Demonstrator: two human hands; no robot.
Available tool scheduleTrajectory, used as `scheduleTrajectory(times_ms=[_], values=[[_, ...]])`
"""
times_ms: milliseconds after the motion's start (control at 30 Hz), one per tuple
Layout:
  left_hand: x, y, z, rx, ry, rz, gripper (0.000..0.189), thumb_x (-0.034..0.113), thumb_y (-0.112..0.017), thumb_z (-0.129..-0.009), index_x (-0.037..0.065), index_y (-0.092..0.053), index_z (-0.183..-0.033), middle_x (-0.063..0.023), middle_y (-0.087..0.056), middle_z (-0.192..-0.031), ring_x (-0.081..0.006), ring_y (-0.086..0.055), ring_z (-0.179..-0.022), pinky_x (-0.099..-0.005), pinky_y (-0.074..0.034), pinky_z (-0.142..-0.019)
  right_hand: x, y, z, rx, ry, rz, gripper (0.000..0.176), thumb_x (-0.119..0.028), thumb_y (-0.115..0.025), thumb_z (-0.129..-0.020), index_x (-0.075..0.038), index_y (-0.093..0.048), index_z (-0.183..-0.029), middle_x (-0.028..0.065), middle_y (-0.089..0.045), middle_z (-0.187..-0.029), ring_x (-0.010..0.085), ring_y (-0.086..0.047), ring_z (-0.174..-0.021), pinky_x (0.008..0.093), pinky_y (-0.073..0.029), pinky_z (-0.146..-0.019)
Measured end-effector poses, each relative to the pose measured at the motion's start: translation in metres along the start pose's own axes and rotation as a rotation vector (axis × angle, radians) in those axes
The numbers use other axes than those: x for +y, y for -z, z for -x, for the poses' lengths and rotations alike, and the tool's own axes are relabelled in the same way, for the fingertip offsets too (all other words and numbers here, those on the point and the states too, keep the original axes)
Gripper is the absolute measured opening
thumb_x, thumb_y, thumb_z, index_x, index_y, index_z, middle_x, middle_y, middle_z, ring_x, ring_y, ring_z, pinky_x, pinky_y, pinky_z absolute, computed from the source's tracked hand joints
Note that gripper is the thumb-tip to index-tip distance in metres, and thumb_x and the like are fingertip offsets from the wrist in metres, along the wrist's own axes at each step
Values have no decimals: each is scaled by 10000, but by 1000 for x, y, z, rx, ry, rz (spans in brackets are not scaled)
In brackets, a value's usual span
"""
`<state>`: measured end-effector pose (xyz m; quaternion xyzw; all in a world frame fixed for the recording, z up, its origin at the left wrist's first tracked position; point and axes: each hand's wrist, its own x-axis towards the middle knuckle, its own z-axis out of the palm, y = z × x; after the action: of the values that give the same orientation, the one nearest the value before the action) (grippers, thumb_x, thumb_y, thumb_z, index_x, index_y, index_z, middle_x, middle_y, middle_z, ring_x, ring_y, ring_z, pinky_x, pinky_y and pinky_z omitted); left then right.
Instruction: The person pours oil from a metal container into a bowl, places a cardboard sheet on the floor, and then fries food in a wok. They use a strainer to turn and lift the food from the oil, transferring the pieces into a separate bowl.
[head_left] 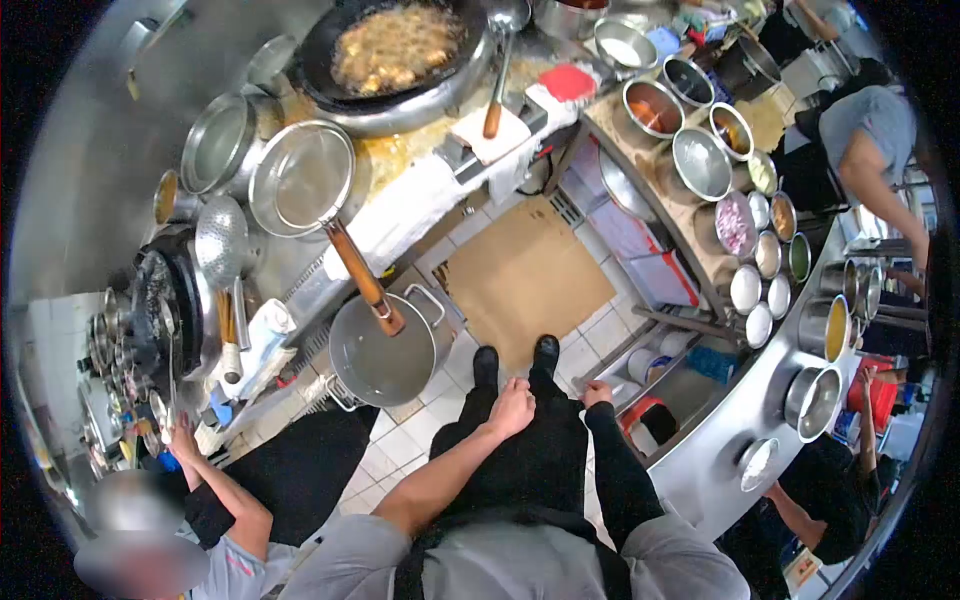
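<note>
the left hand (pixel 512 408) was found in front of the person's body, over the dark trousers. its fingers were curled together; whether they enclosed anything could not be told. the right hand (pixel 597 393), at the end of a black sleeve, was set to the right of the left hand and apart from it. its fingers appeared bent, but whether they touched one another or gripped an item could not be told.

the pot (pixel 345 365), with two loop handles and cloudy liquid inside, stood to the left of the left hand, just beside the stove counter (pixel 400 195). the sieve (pixel 300 185) lay on that counter, its wooden handle reaching out over the pot. the skimmer (pixel 221 240) was noted to the left of the sieve.

the wok (pixel 325 75) held food (pixel 398 48) in bubbling oil. the ladle (pixel 503 70) lay to its right, the wooden grip over a pale block (pixel 490 140). the cardboard (pixel 525 275) was flat on the tiled floor, ahead of the shoes (pixel 486 367).

tubs and bowls of ingredients were grouped on the stand (pixel 600 125) at right, among them a tub of chopped pink pieces (pixel 735 222). a co-worker (pixel 245 515) was at the left, hands near the black pan (pixel 160 290)
</note>
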<state>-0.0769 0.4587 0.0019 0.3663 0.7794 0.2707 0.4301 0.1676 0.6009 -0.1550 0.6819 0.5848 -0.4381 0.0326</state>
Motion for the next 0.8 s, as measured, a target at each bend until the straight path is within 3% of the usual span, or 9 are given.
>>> scheduleTrajectory(times_ms=[200,300,367,500,600,667,700,767,800], values=[[42,62,-39,16,40,9,274,121,-545,-860,-47,-552,-1077,-287,-559,-1141,-444,-551,-1097,-488,-459,-951,-135,24,-15,211,261,404,266,-163,-667,-818,-38,-707,-1049,230,-690,-999,340,-682,-877,388,-527,-848],[41,69,-76,81,87,17,277,131,-549,-857,-43,-556,-1073,-287,-558,-1150,-448,-549,-1107,-491,-460,-953,-185,7,-64,61,372,10,248,-129,-638,-841,26,-683,-1029,183,-697,-929,268,-682,-768,365,-555,-736],[45,76,-108,103,124,30,308,154,-554,-867,-39,-550,-1107,-285,-564,-1160,-448,-554,-1107,-486,-456,-961,-250,2,-97,-263,156,-367,360,-36,-578,-890,32,-552,-1243,148,-665,-929,194,-639,-602,315,-530,-495],[48,98,-193,151,256,57,372,173,-557,-875,-35,-526,-1181,-301,-544,-1214,-448,-564,-1092,-482,-460,-958,-354,-66,-257,-171,461,-454,493,-45,-637,-859,-10,-496,-1330,154,-655,-966,219,-647,-633,348,-544,-522],[64,123,-246,211,399,186,410,217,-562,-889,-37,-515,-1208,-303,-553,-1219,-430,-587,-1066,-468,-473,-941,-473,-59,-277,-109,922,-170,584,-105,-713,-803,-10,-495,-1336,172,-660,-1054,290,-672,-781,394,-553,-580],[60,133,-301,348,462,403,441,286,-564,-912,-41,-525,-1205,-279,-600,-1154,-398,-615,-1037,-445,-481,-920,-517,-67,-293,-306,1126,-31,533,-149,-708,-810,3,-532,-1290,185,-658,-1086,312,-669,-892,417,-562,-647],[43,125,-327,452,488,564,459,329,-564,-925,-45,-538,-1190,-261,-634,-1098,-376,-631,-1018,-430,-485,-903,-513,-83,-307,-601,1015,-63,482,-165,-689,-827,5,-558,-1258,189,-656,-1091,315,-663,-948,428,-570,-697],[48,129,-380,759,527,713,457,323,-568,-942,-60,-539,-1190,-232,-661,-1013,-335,-642,-981,-416,-486,-869,-500,-93,-301,-992,382,-299,384,-168,-644,-869,11,-592,-1205,164,-662,-1073,312,-656,-970,469,-564,-794],[62,139,-394,707,576,908,439,295,-564,-942,-69,-540,-1188,-240,-658,-1017,-339,-639,-979,-422,-483,-870,-532,-47,-261,-1091,-44,-329,330,-109,-590,-895,11,-587,-1202,142,-654,-1119,305,-639,-1029,492,-545,-865]])
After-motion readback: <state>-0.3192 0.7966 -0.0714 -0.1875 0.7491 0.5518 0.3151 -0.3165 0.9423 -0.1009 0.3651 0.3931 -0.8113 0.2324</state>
